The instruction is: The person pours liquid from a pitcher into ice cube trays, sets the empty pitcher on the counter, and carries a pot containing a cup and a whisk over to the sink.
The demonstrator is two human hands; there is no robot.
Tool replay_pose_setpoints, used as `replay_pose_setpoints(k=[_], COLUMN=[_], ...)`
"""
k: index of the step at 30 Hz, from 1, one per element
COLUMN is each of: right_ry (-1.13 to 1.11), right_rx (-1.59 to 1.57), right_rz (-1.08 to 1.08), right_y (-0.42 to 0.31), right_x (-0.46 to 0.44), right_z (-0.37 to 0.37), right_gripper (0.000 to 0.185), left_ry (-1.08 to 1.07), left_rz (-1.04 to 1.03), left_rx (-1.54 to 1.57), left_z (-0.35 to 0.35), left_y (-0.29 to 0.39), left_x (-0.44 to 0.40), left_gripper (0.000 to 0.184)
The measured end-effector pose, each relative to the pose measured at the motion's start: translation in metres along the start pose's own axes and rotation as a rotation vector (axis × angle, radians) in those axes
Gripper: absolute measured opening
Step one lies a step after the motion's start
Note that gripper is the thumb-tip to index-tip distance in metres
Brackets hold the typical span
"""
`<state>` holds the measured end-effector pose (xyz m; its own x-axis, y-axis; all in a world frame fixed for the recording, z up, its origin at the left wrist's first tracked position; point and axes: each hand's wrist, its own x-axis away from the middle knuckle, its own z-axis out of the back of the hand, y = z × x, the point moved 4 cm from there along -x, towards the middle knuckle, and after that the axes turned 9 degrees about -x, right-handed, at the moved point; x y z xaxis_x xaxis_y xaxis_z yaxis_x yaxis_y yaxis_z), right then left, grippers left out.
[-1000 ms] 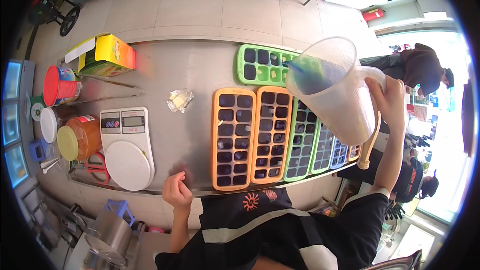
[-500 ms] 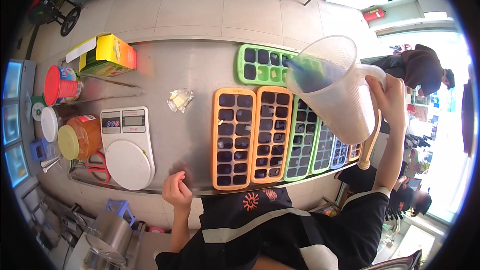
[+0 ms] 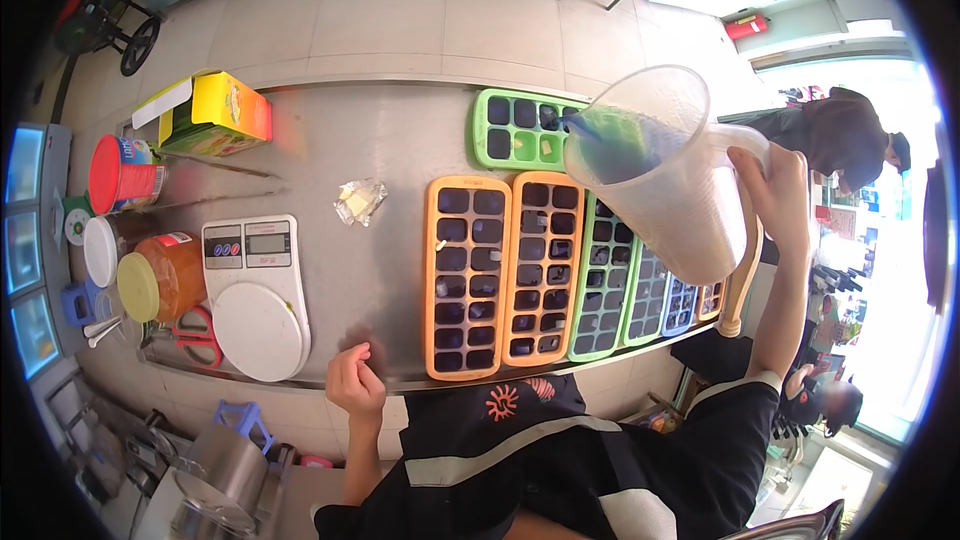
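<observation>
My right hand (image 3: pixel 771 192) is wrapped round the handle of a translucent plastic measuring jug (image 3: pixel 690 210). The jug tilts leftward, with blue liquid at its lip running into a green ice cube tray (image 3: pixel 484 145). Several of that tray's cells hold dark liquid; two visible lower cells look pale green with small whitish pieces, and the jug hides its right end. My left hand (image 3: pixel 355 380) is loosely closed at the table's near edge, holding nothing. Between the hands lie an orange ice cube tray (image 3: pixel 432 280), a second orange tray (image 3: pixel 516 270) and a green tray (image 3: pixel 603 265), with dark-filled cells.
Further trays and a wooden handle (image 3: pixel 738 290) lie at right. At left are a kitchen scale (image 3: pixel 258 325), red-handled scissors (image 3: pixel 200 335), a jar of orange contents (image 3: pixel 170 275), a red-lidded tub (image 3: pixel 115 175) and a yellow box (image 3: pixel 225 115). Whitish block pieces (image 3: pixel 357 202) rest on foil.
The jug and my right hand have shifted slightly to the left, and the lip sits a little further along the green tray. My left hand has barely moved.
</observation>
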<state>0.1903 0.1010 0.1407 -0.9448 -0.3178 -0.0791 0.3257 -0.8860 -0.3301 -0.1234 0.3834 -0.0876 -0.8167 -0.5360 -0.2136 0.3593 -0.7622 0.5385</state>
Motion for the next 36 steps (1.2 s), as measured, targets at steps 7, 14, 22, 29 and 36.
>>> replay_pose_setpoints(k=[7,14,22,29,36], right_ry=[-0.005,0.009,0.015,0.015,0.003], right_rx=[0.005,0.014,0.022,0.041,0.029], right_rz=[-0.061,-0.047,-0.082,-0.075,-0.137], right_y=[0.022,0.026,0.036,0.041,0.051], right_x=[0.003,0.007,0.011,0.011,0.011], right_z=[0.0,0.005,0.008,0.01,0.011], right_gripper=[0.034,0.035,0.035,0.036,0.037], left_ry=[0.006,-0.004,-0.006,0.008,0.023], left_rz=[0.006,0.016,0.047,0.053,0.059], left_rx=[0.006,0.016,0.016,0.017,0.023], left_z=[-0.001,-0.001,-0.002,-0.002,-0.002], left_y=[0.0,0.002,0.0,-0.001,-0.002], left_x=[0.0,0.0,0.001,0.002,0.003], left_gripper=[0.024,0.024,0.023,0.023,0.022])
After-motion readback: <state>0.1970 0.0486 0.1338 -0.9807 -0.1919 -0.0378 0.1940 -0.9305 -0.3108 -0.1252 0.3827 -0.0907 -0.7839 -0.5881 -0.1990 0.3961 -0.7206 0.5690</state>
